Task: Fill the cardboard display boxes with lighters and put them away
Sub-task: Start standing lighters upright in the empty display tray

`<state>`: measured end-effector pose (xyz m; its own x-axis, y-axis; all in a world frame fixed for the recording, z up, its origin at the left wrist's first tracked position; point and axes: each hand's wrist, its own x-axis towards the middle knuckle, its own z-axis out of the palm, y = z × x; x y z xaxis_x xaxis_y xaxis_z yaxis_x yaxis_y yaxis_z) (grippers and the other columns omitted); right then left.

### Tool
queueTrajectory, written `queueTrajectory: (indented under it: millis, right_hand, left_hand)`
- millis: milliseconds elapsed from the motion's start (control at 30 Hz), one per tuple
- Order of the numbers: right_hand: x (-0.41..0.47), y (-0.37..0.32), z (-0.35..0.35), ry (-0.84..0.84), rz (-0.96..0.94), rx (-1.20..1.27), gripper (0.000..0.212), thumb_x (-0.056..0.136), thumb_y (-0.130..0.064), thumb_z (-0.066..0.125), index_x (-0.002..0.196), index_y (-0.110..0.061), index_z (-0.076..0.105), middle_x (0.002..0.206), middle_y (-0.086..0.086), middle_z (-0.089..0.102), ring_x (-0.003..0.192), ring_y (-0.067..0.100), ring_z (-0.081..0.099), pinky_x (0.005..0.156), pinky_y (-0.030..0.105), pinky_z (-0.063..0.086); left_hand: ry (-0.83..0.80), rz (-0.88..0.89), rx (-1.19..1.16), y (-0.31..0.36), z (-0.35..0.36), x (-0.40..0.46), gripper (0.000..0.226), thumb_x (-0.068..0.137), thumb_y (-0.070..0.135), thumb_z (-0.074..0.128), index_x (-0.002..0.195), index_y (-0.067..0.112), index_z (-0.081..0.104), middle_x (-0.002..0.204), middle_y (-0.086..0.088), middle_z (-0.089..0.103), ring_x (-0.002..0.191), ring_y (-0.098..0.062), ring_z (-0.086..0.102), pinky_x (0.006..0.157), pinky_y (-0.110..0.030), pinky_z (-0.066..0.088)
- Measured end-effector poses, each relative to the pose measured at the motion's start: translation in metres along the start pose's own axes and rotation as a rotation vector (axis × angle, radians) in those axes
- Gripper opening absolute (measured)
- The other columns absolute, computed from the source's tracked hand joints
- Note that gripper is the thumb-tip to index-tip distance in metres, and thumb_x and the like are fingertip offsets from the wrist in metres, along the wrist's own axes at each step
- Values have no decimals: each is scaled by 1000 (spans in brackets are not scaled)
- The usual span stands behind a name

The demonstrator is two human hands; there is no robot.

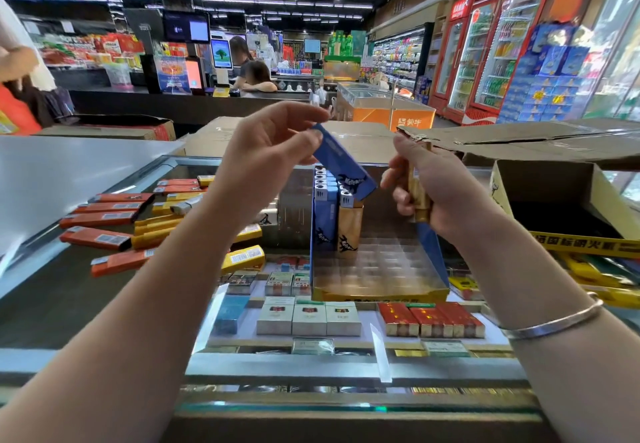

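The left hand [273, 145] pinches a blue lighter [341, 165] between thumb and fingertips, tilted over the display box [377, 290] just below the fingers. The right hand [433, 186] grips a few gold lighters [417, 197], fingers curled round them. Blue and gold lighters already stand in the box's far left corner, beneath the left fingertips

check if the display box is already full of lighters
No, the display box holds only a few lighters standing in its back left corner, and most of its slots are bare.
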<state>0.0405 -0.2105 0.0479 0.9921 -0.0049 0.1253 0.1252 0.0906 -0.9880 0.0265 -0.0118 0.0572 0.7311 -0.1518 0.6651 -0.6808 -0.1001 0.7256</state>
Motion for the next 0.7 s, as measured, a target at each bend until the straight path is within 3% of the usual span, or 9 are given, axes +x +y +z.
queueTrajectory:
  millis: [133, 367, 467, 700]
  right_hand:
    - [0, 2, 0, -26, -3, -13, 28, 92, -37, 53, 81, -11, 51, 58, 6, 61, 40, 12, 45, 37, 19, 36]
    - [-1, 2, 2, -37, -4, -61, 28, 94, -36, 51, 79, -12, 52, 59, 6, 60, 41, 12, 45, 37, 20, 35]
    - [-2, 2, 3, -41, -10, -68, 28, 94, -36, 51, 80, -12, 51, 60, 7, 59, 41, 12, 45, 38, 20, 34]
    - [-3, 2, 4, -53, -30, -103, 28, 94, -36, 50, 80, -11, 52, 61, 7, 59, 41, 13, 45, 37, 20, 34]
  left_hand:
    - [-162, -32, 29, 2, -9, 0, 29, 86, -5, 51, 86, 19, 67, 75, 13, 68, 71, -1, 61, 62, -14, 50]
    - [-405, 6, 365, -4, -6, -3, 28, 83, 4, 62, 87, 31, 65, 84, 13, 61, 76, -3, 58, 72, -21, 53]
    - [-421, 66, 460, -5, -4, -4, 22, 81, 8, 64, 91, 27, 67, 86, 16, 59, 78, -2, 58, 71, -16, 51]
    - [-443, 173, 672, -2, -4, -5, 23, 82, 11, 64, 99, 26, 67, 92, 13, 58, 80, -8, 60, 74, -30, 55]
